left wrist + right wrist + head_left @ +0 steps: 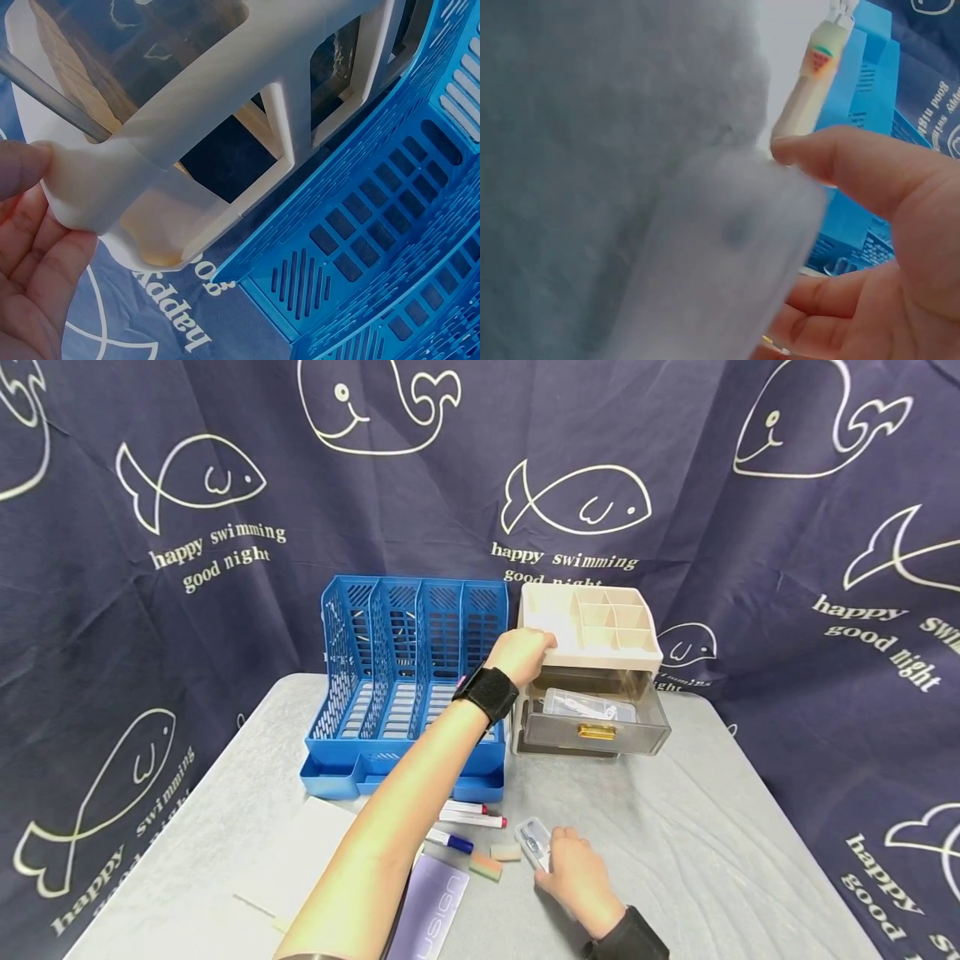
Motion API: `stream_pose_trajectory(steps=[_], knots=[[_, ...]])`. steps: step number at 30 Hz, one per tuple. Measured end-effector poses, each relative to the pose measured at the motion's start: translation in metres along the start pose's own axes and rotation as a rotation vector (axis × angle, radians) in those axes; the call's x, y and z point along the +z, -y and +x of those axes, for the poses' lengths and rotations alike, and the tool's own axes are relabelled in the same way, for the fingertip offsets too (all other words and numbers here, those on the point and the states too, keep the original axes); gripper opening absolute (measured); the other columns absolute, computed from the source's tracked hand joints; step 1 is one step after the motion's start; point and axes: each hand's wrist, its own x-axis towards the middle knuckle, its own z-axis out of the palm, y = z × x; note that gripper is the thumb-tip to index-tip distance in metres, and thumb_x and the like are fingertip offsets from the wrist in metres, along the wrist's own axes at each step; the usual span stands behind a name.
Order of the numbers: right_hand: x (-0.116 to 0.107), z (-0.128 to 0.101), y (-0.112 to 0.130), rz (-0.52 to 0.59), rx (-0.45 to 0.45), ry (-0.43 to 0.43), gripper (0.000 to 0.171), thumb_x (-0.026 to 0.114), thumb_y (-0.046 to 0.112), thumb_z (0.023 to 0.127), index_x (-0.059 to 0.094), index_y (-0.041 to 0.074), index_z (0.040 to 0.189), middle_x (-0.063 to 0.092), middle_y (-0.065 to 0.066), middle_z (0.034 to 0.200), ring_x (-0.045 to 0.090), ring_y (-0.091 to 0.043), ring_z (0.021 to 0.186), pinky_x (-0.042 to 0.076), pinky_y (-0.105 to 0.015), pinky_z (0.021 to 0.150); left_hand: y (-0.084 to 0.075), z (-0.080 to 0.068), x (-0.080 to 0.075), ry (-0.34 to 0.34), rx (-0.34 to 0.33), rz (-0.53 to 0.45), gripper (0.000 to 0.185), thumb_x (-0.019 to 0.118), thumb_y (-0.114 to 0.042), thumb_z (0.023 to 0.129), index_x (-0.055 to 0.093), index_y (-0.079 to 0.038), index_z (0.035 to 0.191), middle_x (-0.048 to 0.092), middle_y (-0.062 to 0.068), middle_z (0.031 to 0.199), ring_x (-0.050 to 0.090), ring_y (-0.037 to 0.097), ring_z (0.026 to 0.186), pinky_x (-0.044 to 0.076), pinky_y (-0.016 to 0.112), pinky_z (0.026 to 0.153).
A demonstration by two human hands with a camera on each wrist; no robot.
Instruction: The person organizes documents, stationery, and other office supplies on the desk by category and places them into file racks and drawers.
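Note:
My left hand [521, 655] grips the front left corner of the white desktop organizer [600, 657], its thumb on one side and fingers on the other in the left wrist view. Below the compartmented top, a smoky clear drawer [651, 739] is pulled out, with a clear box [588, 704] of white items inside. At the table's front, my right hand [581, 878] holds a clear plastic case [531, 838] with small items in it. The right wrist view shows the case blurred, thumb at its edge and fingers beneath.
A blue file rack [405, 750] stands left of the organizer. Before it lie red-capped markers [472, 819], a blue-capped marker [450, 841], two small erasers [505, 852], a purple printed item [435, 906] and white paper [307, 852]. A patterned curtain [420, 502] hangs behind the table.

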Motion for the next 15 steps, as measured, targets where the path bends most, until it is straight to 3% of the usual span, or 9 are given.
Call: stream_pose_trajectory(steps=[15], knots=[[-0.037,0.0,-0.005,0.056,-0.087,-0.036,0.036,0.079,0.019,0.061,0.054,0.006,0.084,0.046,0.002,0.071,0.042,-0.011,0.061,0.035,-0.027,0.048,0.001,0.0,0.0,-0.008,0.003,0.001,0.031,0.052,-0.004,0.092,0.066,-0.015,0.117,0.068,0.002,0.113,0.064,0.017,0.102,0.051,0.029,0.087]])
